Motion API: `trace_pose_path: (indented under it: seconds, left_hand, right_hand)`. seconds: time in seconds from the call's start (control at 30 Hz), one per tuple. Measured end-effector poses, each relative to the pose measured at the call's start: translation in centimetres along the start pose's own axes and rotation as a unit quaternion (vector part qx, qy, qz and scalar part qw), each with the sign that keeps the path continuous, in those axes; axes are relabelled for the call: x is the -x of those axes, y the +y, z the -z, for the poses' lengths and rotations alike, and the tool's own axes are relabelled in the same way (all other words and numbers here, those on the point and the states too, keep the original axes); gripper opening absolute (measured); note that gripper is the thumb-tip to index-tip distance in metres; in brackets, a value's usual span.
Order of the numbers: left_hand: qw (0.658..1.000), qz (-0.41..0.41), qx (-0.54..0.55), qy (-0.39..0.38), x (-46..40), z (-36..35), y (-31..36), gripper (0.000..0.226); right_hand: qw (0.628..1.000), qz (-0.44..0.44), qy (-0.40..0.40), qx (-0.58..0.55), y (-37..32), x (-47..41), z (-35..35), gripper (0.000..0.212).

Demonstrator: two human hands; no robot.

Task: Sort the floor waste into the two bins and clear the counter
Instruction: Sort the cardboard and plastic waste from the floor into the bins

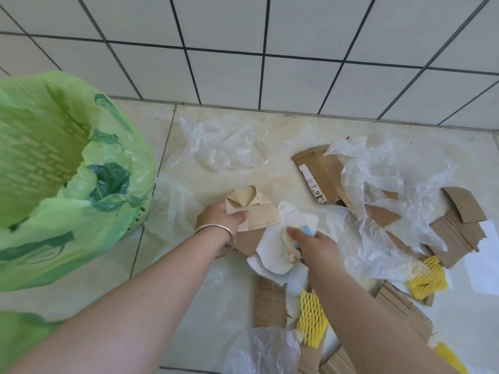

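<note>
Glossy floor tiles [216,298], crinkled clear plastic film [388,184], matt brown cardboard [459,228].

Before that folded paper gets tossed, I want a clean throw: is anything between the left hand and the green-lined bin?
Nothing visible does. The left hand grips the folded tan paper piece, and only bare pale floor tile and a flat clear plastic sheet lie between it and the green-lined basket bin, whose mouth is open.

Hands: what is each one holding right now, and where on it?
The left hand grips the folded brown paper at its left end. The right hand pinches the crumpled white paper at its right edge, together with a small blue scrap.
</note>
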State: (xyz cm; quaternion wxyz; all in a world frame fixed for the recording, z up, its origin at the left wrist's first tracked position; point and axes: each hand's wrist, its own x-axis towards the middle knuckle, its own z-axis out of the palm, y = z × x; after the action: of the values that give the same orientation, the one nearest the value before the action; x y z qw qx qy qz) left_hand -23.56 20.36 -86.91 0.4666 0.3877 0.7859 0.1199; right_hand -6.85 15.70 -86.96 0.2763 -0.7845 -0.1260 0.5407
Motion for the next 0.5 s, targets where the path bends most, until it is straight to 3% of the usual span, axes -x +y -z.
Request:
trace_pose_path:
  seconds: [0.13,0.23,0.43,0.5]
  left_hand:
    - [0.992,-0.029,0.111,0.053,2.4,1.6,0.7,0.019]
    - [0.98,-0.04,0.159,0.112,4.1,3.7,0.4,0.011]
    - [0.953,-0.054,0.241,0.177,9.3,8.3,-0.6,0.019]
    - [0.949,-0.067,0.244,0.189,12.0,9.5,-1.4,0.024]
  right_hand:
    - [0.998,0.036,-0.031,-0.032,-1.3,1.2,0.4,0.014]
    - [0.996,0.065,-0.046,-0.032,-2.6,2.6,0.7,0.02]
    - [0.984,0.107,-0.13,-0.051,-4.2,8.2,0.5,0.007]
    - [0.977,0.127,-0.165,-0.035,-4.2,11.0,-0.3,0.012]
